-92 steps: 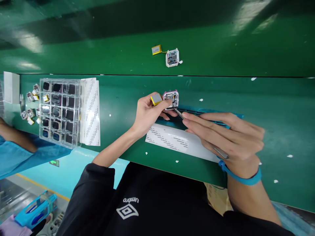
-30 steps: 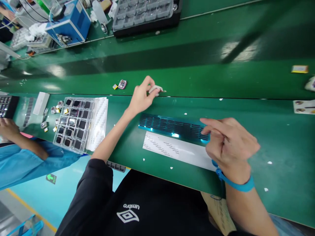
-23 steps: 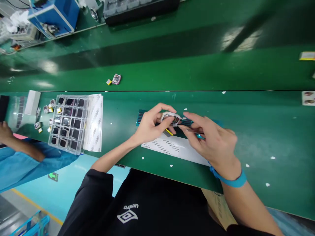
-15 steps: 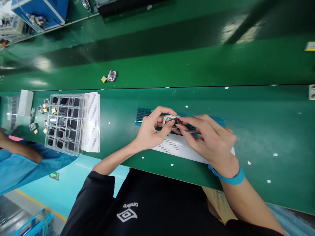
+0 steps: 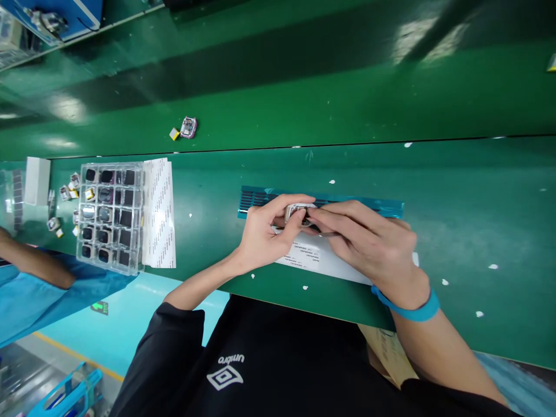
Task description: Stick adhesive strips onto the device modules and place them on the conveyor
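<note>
My left hand [image 5: 269, 229] is closed around a small white smartwatch case [image 5: 293, 213], gripping it between thumb and fingers. Its inside faces up, with dark parts showing, partly covered by my fingertips. My right hand [image 5: 373, 240] is closed too, holding tweezers [image 5: 329, 234] whose metal shank shows below the index finger. Its fingertips touch the right side of the case. Underneath both hands lie a blue film strip [image 5: 252, 200] with dark bars and a white printed sheet [image 5: 304, 255].
At left stands a clear compartment tray [image 5: 141, 231] of watch parts, beside white printed paper [image 5: 158, 214]. Several small watch pieces and a white box [image 5: 37, 180] lie beyond it. Farther back sits another open watch case [image 5: 188, 127]. A co-worker's arm [image 5: 39, 263] reaches in at far left.
My right fingertips have moved in over the case, covering more of its inside. The view has shifted slightly. My left hand keeps its hold.
</note>
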`<state>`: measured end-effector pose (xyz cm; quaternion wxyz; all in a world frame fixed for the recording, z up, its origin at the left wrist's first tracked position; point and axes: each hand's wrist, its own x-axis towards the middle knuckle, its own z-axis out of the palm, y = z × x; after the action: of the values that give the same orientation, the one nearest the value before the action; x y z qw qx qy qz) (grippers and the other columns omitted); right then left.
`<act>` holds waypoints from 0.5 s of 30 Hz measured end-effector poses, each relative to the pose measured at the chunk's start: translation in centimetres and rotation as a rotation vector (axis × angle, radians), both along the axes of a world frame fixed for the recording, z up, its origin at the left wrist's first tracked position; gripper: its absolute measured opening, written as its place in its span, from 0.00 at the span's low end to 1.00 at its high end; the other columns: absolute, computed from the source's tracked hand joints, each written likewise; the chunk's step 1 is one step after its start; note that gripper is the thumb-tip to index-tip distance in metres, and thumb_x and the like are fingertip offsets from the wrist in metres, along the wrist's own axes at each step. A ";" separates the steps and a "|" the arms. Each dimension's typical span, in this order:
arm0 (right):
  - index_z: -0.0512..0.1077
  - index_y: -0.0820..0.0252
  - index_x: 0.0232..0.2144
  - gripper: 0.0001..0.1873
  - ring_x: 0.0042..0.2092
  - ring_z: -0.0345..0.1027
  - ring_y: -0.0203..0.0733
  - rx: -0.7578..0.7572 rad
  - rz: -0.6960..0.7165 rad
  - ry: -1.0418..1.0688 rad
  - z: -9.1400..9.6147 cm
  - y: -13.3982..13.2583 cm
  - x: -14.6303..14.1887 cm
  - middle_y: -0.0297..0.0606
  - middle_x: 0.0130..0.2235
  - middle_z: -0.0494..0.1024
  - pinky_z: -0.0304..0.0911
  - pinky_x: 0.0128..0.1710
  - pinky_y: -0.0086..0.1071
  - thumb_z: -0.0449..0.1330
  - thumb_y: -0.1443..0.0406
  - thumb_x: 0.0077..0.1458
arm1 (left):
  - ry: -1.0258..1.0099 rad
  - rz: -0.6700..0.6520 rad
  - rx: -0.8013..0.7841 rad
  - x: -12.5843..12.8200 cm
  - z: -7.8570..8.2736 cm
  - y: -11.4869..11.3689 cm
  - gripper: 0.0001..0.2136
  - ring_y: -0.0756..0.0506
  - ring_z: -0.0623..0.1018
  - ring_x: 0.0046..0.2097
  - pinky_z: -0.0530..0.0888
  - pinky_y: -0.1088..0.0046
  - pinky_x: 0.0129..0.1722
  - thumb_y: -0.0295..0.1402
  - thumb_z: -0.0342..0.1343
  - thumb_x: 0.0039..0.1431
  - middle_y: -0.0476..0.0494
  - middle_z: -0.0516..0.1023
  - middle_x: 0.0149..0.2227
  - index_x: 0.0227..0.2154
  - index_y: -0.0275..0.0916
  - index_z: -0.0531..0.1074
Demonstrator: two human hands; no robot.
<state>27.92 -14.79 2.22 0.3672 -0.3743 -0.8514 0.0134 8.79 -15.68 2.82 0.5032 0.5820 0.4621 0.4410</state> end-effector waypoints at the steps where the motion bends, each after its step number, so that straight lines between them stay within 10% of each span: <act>1: 0.75 0.56 0.47 0.13 0.34 0.79 0.35 -0.020 0.018 0.000 0.2 0.0 0.1 0.33 0.40 0.84 0.64 0.24 0.30 0.58 0.77 0.68 | -0.006 0.002 -0.004 0.0 0.0 -0.1 0.08 0.47 0.88 0.35 0.84 0.79 0.31 0.31 0.56 0.71 0.50 0.85 0.32 0.48 0.37 0.77; 7: 0.74 0.53 0.43 0.10 0.37 0.80 0.38 -0.267 -0.015 0.199 1.4 0.0 0.0 0.34 0.41 0.84 0.71 0.30 0.31 0.65 0.74 0.67 | 0.002 0.028 -0.059 -0.1 0.3 -0.1 0.05 0.48 0.86 0.28 0.80 0.80 0.25 0.29 0.59 0.66 0.50 0.84 0.29 0.43 0.37 0.77; 15: 0.74 0.54 0.43 0.11 0.36 0.80 0.39 -0.166 -0.051 0.183 0.4 0.0 0.1 0.34 0.41 0.84 0.73 0.30 0.30 0.67 0.74 0.64 | -0.171 -0.161 -0.303 -0.7 0.5 0.5 0.13 0.44 0.87 0.32 0.82 0.75 0.25 0.41 0.63 0.67 0.47 0.83 0.32 0.44 0.36 0.76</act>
<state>28.02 -14.74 2.63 0.4112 -0.4222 -0.8006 0.1085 8.12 -15.15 3.34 0.6563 0.4948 0.4309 0.3726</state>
